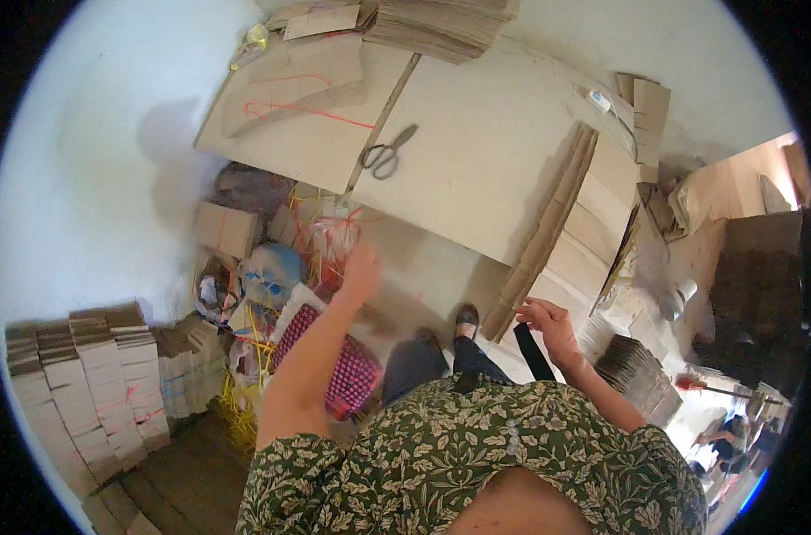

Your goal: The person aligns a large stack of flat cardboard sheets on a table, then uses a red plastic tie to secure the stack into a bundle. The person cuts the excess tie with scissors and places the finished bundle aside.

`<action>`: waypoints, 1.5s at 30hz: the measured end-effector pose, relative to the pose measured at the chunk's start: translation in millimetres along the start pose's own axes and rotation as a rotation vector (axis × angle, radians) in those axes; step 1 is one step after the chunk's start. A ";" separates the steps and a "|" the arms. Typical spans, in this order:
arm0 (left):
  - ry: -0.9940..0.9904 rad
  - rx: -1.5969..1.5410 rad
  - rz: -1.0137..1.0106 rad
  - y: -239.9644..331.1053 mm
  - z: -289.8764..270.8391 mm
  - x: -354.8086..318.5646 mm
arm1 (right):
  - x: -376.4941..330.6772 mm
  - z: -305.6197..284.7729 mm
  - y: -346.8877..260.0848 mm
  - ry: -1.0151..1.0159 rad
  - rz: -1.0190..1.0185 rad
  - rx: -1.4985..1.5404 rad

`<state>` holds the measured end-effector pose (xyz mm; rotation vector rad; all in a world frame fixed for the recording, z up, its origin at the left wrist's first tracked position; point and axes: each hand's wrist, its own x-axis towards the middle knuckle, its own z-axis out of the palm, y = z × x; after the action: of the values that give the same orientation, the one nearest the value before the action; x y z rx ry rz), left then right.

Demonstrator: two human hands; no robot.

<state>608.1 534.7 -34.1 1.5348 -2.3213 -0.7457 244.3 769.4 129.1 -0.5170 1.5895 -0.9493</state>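
Note:
My left hand (363,272) reaches out over the clutter left of my legs, close to tangled red plastic twine (339,234). Motion blurs its fingers, so whether they hold anything does not show. Fingers of my right hand (552,328) are bent together in a pinch beside the near end of a long row of folded cardboard (544,236). What is in that pinch is too small to make out. A black strap (535,352) hangs just below these fingers; whether they grip it is unclear. Black-handled scissors (388,156) lie on the pale table (459,152).
Cardboard sheets (437,27) are stacked at the table's back. Red twine crosses a flat sheet (307,80). Tall cardboard stacks (94,383) stand by the left wall. A purple patterned cloth item (356,379) lies beneath my left arm. Other people (731,437) are at far right.

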 end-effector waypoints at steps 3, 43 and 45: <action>-0.058 0.205 0.082 29.0 -20.1 76.7 | 26.1 9.3 -6.2 0.021 -0.135 -0.165; -0.182 0.455 -0.065 -223.5 -108.0 575.5 | 483.4 314.8 -16.5 0.455 0.004 -0.531; -0.233 0.507 -0.099 -230.4 -100.6 585.7 | 481.6 317.0 -14.1 0.419 -0.076 -0.518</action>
<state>596.3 -97.6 -113.4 1.8595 -2.7783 -0.3843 425.7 300.0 -152.7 -0.7741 2.2296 -0.7239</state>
